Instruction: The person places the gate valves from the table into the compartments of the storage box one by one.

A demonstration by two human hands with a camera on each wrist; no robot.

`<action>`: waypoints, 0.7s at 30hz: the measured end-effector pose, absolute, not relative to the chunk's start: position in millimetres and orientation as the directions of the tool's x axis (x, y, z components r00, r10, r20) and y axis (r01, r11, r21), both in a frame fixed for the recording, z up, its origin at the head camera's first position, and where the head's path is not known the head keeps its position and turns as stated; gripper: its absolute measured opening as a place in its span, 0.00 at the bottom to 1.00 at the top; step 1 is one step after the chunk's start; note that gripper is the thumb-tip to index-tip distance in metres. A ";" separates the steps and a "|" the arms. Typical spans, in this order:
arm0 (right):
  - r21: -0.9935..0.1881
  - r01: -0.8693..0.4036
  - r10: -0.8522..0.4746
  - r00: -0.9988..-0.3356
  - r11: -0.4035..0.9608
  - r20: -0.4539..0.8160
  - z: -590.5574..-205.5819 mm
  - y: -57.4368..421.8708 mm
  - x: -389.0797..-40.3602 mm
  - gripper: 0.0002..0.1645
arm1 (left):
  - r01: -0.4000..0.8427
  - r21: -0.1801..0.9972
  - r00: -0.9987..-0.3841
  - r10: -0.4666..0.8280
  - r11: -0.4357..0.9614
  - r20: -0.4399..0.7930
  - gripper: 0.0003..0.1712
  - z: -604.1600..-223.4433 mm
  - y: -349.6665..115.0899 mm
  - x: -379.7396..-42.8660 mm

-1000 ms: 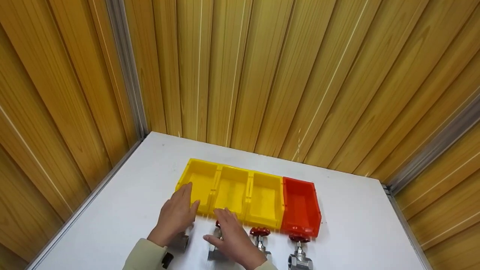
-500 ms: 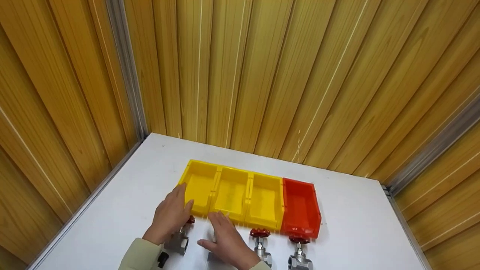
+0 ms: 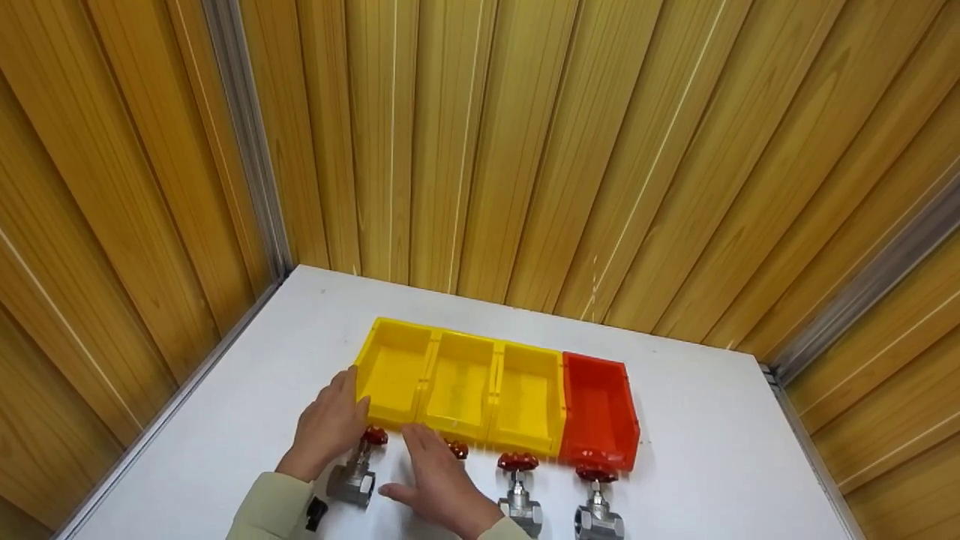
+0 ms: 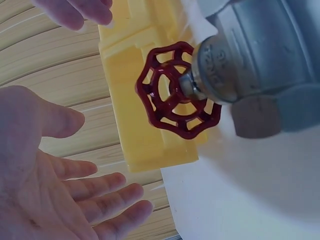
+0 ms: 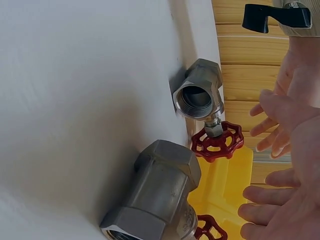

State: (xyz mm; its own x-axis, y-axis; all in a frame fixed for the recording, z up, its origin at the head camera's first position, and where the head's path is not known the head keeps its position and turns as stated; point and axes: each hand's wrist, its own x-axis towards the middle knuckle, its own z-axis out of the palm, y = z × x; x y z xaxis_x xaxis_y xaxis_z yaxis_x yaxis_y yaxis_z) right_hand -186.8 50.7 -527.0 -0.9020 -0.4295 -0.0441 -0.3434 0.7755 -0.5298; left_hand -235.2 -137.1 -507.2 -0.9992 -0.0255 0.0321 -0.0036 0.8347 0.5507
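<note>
My left hand (image 3: 324, 424) is held over the left edge of the leftmost yellow bin (image 3: 390, 371), fingers extended and nothing in it. Just right of it stands a steel gate valve (image 3: 352, 484) with a red handwheel (image 4: 175, 90). My right hand (image 3: 442, 480), fingers spread and holding nothing, hovers in front of a second valve, hiding most of it; that valve's red handwheel (image 3: 457, 450) shows past the knuckles. In the right wrist view, a valve (image 5: 197, 92) and a larger, nearer valve (image 5: 160, 190) lie beside the right fingers (image 5: 265, 195).
Two more yellow bins (image 3: 459, 382) and a red bin (image 3: 600, 409) continue the row on the white table (image 3: 712, 450). Two further valves (image 3: 519, 506) stand at the right, in front of the bins. Wood-patterned panels (image 3: 480, 150) enclose the back and sides.
Both hands have drifted left, away from the bins' front edges. The leftmost valve and the second handwheel, covered before, now show. Bins and valves stay in place.
</note>
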 end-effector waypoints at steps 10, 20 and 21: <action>-0.499 -0.369 -0.432 -0.902 0.784 -0.012 -535.0 40.6 -188.0 0.58 | 0.036 0.523 -0.998 0.002 0.851 0.065 0.33 -508.7 -140.3 -238.9; -0.488 -0.335 -0.422 -0.903 0.806 -0.077 -539.2 31.4 -189.0 0.62 | 0.049 0.524 -0.996 0.002 0.850 0.089 0.26 -512.2 -140.5 -247.0; -0.483 -0.339 -0.425 -0.902 0.807 -0.078 -539.9 30.5 -188.9 0.63 | 0.043 0.536 -0.997 -0.003 0.843 0.083 0.24 -513.0 -140.8 -248.0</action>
